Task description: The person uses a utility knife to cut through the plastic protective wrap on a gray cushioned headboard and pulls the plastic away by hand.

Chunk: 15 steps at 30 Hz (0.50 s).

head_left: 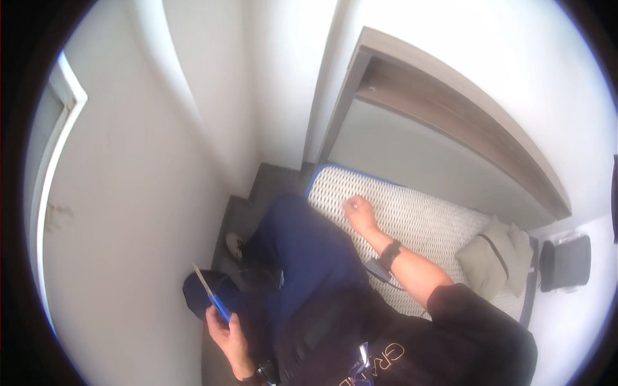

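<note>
My left hand point(226, 333) is closed round the blue handle of a utility knife point(221, 306). Its long, thin, pale blade points up and away, beside the left wall. My right hand point(360, 213) is above or resting on a white woven mat point(418, 215), with the fingers curled in. Whether something small sits in those fingers I cannot make out. A dark band point(390, 254) goes round the right wrist. Close to it lies a grey flat device point(377, 270) with a cable. My legs in dark blue trousers point(309, 251) are bent between the two hands.
The mat covers a bed with a wooden-edged headboard point(463, 96) behind it. Beige cushions point(492, 257) lie at its right, near a dark grey box-like object point(566, 262). A plain wall point(141, 212) stands close on the left, with a white frame point(71, 103) at its far edge.
</note>
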{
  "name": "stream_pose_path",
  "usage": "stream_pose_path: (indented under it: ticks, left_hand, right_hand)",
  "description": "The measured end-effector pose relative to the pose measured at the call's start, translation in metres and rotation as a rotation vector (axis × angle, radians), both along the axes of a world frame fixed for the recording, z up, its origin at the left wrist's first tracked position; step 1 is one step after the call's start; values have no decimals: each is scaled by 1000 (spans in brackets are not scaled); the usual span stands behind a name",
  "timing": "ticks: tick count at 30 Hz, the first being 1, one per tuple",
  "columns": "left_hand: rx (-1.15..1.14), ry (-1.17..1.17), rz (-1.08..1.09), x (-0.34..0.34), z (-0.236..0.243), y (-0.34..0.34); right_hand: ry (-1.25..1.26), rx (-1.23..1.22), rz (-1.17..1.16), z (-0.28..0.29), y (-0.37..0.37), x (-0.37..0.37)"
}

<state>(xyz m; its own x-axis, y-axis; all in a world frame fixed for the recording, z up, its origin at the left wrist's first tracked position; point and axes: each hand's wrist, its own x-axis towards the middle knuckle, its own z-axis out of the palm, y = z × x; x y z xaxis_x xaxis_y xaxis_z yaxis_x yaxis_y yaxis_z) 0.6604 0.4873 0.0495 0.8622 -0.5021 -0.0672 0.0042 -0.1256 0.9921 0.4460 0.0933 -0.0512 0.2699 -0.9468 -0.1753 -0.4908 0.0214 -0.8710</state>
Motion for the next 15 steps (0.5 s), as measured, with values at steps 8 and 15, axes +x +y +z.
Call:
stream_pose_path:
  ticks: [8, 15]
  left_hand:
    - [71, -113, -68, 8, 4, 8]
    - [310, -230, -91, 15, 11, 16]
  right_hand:
    - [-240, 188, -74, 59, 26, -2]
    - [-182, 76, 154, 76, 47, 60]
